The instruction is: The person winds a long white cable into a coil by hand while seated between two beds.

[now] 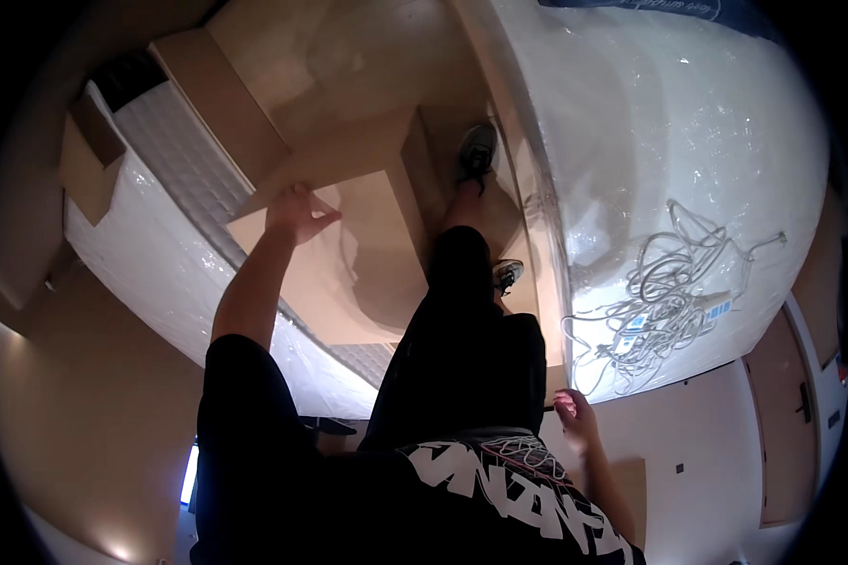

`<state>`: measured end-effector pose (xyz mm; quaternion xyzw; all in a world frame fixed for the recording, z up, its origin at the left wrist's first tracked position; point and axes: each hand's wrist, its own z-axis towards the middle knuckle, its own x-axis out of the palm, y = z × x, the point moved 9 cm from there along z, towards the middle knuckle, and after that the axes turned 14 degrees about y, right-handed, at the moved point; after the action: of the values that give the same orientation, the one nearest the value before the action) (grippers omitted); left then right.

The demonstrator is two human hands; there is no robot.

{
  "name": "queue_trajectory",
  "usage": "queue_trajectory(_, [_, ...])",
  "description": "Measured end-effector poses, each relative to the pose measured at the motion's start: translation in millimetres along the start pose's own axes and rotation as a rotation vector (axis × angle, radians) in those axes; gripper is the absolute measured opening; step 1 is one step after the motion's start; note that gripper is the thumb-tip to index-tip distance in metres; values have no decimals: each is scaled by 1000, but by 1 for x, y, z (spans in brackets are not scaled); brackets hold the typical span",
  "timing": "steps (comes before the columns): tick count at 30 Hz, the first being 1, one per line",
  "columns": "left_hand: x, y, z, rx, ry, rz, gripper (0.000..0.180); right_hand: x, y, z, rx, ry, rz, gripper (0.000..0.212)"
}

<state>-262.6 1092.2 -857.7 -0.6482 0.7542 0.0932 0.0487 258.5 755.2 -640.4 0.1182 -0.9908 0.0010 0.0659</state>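
Tan box-like piece (372,268), looks like board or carton, sits on the floor side between two plastic-wrapped mattresses, just ahead and left of the person's legs. Broad pale face toward the camera, darker side face on its right, shadow of the arm across the pale one. Left hand (301,217) is at its upper-left edge: thumb spread away from the fingers, fingers up at the edge. Can't tell if it's actually pinching the board or just resting on it. Right hand (572,410) hangs low by the right hip, well apart from the box, fingers loosely curled; can't tell if they're fully closed, nothing visible in them. Left mattress (146,231) lies along the box's left side, clear film over a quilted grey-white surface. Brown panel (219,104) leans along its upper part, smaller tan carton piece (94,165) on its outer edge. Shoes (478,151) right of the box, beside the right mattress (598,122), also in shiny film. Tangled pale cord (669,306) lies loose on top of that one, blue-and-white labels (716,311) among the loops. Door (784,414) far right, dark handle.
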Motion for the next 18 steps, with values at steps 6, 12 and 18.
queue_trajectory(6, [29, 10, -3, 3, 157, -50, 97, 28, -3, 20, -115, -42, 75, 27])
queue_trajectory(12, [53, 27, 10, 19, 215, 87, 99, 6, -15, 82, -279, -218, -36, 27])
queue_trajectory(18, [51, 26, 29, 129, -7, 352, 89, -23, 24, 74, -520, -779, -27, 31])
